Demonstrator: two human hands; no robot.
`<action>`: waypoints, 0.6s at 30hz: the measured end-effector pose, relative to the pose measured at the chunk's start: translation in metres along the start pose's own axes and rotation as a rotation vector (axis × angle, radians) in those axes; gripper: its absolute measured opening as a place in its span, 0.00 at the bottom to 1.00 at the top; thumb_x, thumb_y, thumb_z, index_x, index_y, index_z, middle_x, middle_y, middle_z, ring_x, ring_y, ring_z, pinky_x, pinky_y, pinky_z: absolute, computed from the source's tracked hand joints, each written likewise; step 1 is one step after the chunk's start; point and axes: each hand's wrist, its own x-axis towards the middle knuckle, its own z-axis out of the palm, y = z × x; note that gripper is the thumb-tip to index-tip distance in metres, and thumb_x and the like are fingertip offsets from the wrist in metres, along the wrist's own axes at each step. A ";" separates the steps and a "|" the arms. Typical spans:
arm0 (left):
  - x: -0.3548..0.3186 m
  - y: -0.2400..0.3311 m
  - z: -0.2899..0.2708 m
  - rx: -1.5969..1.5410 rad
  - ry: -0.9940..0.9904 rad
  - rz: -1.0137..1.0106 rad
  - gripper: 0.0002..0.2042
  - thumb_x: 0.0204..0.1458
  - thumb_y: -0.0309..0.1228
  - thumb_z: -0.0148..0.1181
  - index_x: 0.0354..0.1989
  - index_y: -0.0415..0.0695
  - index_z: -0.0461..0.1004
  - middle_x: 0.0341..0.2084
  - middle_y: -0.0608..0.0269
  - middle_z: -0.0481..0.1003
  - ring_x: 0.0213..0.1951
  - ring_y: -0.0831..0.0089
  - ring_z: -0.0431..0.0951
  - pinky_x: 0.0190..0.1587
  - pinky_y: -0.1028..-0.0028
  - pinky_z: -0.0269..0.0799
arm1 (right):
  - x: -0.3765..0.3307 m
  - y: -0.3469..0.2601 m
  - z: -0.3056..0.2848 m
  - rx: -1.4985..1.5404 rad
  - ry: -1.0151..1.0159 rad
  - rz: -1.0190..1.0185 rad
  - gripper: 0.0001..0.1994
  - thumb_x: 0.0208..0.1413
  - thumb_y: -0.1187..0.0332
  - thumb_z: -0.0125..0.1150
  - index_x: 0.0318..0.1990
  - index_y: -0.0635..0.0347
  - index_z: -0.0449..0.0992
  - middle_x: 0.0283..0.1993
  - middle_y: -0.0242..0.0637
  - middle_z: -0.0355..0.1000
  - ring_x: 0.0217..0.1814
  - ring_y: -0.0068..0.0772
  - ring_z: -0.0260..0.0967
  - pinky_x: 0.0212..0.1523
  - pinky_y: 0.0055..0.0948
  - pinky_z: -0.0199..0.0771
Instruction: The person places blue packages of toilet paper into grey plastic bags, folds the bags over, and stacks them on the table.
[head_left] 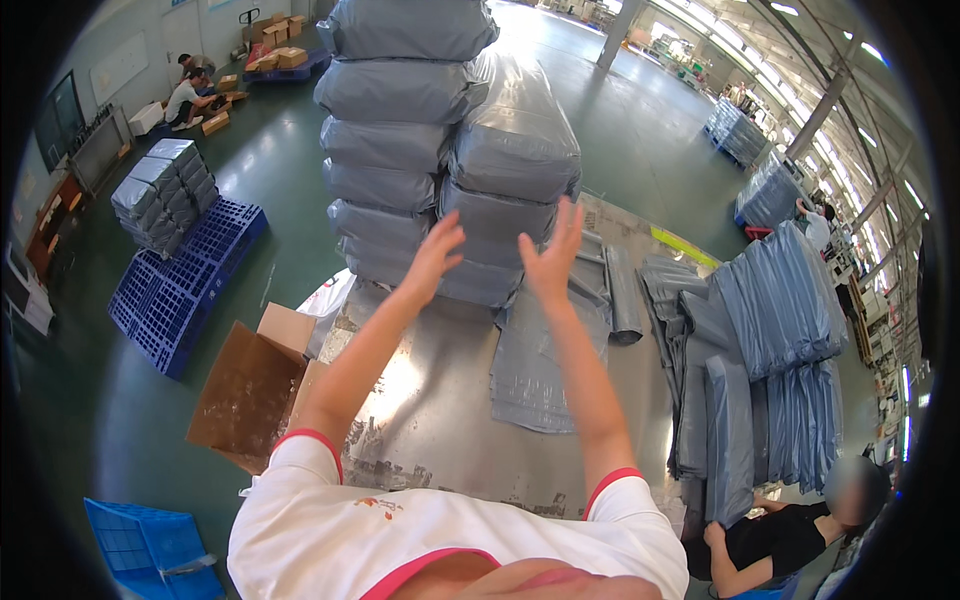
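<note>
Both my arms reach forward over a metal-topped table (450,400). My left hand (436,258) is raised with its fingers spread, in front of the tall left column of grey plastic-wrapped bundles (385,150). Facing it, my right hand (553,254) is also open and holds nothing, in front of the shorter right column of grey bundles (510,150). Whether either hand touches a bundle, I cannot tell. Beneath my right forearm lie flat grey plastic bags (530,370), with a rolled grey piece (622,295) beside them.
More grey bags (780,310) are piled on the right, where a person in black (765,545) handles some. An open cardboard box (245,395) stands left of the table. Farther left are a blue pallet (190,280) with bundles and a blue crate (150,550).
</note>
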 end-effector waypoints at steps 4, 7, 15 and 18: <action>-0.070 -0.086 -0.017 0.063 -0.071 -0.234 0.20 0.44 0.37 0.47 0.46 0.44 0.59 0.39 0.63 0.65 0.38 0.72 0.68 0.39 0.74 0.62 | 0.001 -0.025 0.021 -0.384 -0.173 -0.204 0.35 0.36 0.57 0.55 0.55 0.50 0.48 0.58 0.51 0.35 0.59 0.53 0.31 0.53 0.50 0.34; -0.144 -0.168 -0.047 0.035 -0.153 -0.449 0.20 0.41 0.39 0.49 0.44 0.46 0.62 0.37 0.66 0.67 0.38 0.76 0.66 0.38 0.75 0.60 | -0.002 -0.015 0.046 -0.429 -0.293 -0.220 0.34 0.36 0.58 0.55 0.54 0.51 0.49 0.58 0.50 0.34 0.60 0.51 0.30 0.53 0.48 0.34; -0.346 -0.274 -0.131 0.260 -0.419 -0.890 0.17 0.46 0.42 0.43 0.26 0.40 0.70 0.21 0.62 0.71 0.18 0.79 0.68 0.19 0.83 0.62 | -0.256 -0.005 0.049 0.095 -0.680 0.126 0.23 0.41 0.64 0.52 0.46 0.61 0.60 0.47 0.45 0.58 0.50 0.41 0.53 0.49 0.36 0.51; -0.380 -0.245 -0.155 0.243 -0.125 -1.168 0.24 0.47 0.49 0.37 0.23 0.39 0.71 0.18 0.60 0.72 0.15 0.78 0.69 0.14 0.83 0.58 | -0.406 0.017 0.006 0.390 -1.114 1.081 0.12 0.45 0.63 0.49 0.30 0.63 0.70 0.29 0.37 0.69 0.26 0.29 0.66 0.29 0.24 0.66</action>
